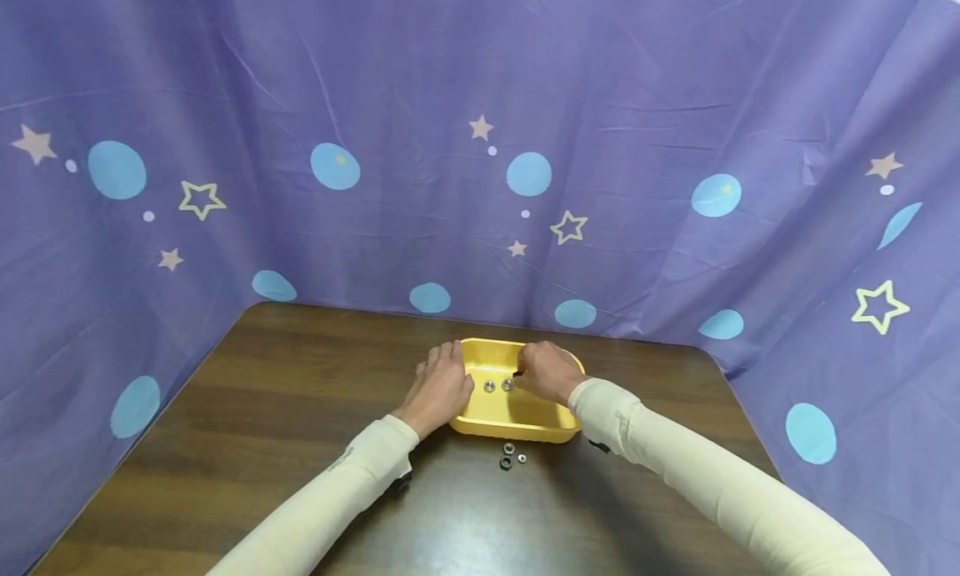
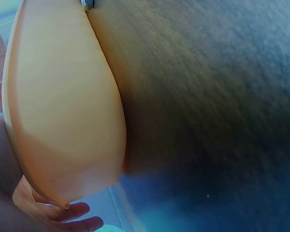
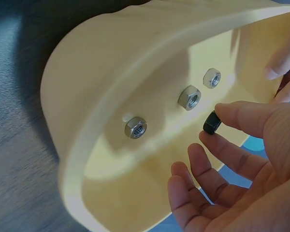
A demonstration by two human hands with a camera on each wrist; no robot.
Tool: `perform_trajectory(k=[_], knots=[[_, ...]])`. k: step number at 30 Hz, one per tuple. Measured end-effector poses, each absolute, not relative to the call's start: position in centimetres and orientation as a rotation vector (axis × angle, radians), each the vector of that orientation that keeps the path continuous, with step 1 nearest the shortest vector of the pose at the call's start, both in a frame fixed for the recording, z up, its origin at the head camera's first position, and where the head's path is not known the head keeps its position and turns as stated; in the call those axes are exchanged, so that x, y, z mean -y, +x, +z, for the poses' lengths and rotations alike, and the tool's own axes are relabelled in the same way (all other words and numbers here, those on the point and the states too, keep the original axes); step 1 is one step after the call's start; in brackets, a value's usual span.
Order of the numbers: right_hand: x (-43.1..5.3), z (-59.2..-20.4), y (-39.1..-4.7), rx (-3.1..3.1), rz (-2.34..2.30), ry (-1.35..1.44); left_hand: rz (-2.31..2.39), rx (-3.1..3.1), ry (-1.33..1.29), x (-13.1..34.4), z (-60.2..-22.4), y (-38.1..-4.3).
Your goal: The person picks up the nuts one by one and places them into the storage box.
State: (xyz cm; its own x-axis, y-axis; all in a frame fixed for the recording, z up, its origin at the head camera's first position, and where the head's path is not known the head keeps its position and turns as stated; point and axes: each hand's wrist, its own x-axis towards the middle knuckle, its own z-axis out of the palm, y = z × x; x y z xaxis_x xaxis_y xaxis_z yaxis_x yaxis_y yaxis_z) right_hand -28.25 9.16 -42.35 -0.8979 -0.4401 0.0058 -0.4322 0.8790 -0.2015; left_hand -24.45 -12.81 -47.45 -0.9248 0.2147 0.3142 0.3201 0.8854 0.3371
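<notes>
A purple curtain [image 1: 420, 76] with blue dots and stars is hanging behind and on both sides of a brown wooden table [image 1: 300, 376]. Two cream sleeves [image 1: 337, 484] are extending over it from the near side. Toward the table's far edge, a yellow tray [image 1: 513, 432] is sitting between the person's hands.

The left hand [image 1: 435, 388] is gripping the tray's left side, its thumb lying inside the rim and its fingers resting outside. The right hand [image 1: 551, 372] is leaning in over the tray's right side, its thumb and forefinger pinching and its other fingers curling loosely.

Within the tray, three silver nuts [image 3: 189, 98] are lying spaced apart on the floor, to the right of the left hand and near the right fingertips. The head view is showing only two of them. Between the right thumb and forefinger, a black nut [image 3: 212, 123] is being held just beside them; whether it is touching the tray's floor, I cannot tell.

On the table, just outside the tray's near wall, a dark nut [image 1: 506, 463], a silver nut [image 1: 509, 448] and a small nut [image 1: 522, 458] are lying close together.
</notes>
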Motion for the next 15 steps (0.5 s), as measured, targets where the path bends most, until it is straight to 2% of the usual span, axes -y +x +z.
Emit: perform_trajectory(k=[15], knots=[[-7.9, -43.8, -29.8, -2.951, -0.314, -0.676, -0.559, 2.816, -0.398, 12.7, -47.3, -24.5]])
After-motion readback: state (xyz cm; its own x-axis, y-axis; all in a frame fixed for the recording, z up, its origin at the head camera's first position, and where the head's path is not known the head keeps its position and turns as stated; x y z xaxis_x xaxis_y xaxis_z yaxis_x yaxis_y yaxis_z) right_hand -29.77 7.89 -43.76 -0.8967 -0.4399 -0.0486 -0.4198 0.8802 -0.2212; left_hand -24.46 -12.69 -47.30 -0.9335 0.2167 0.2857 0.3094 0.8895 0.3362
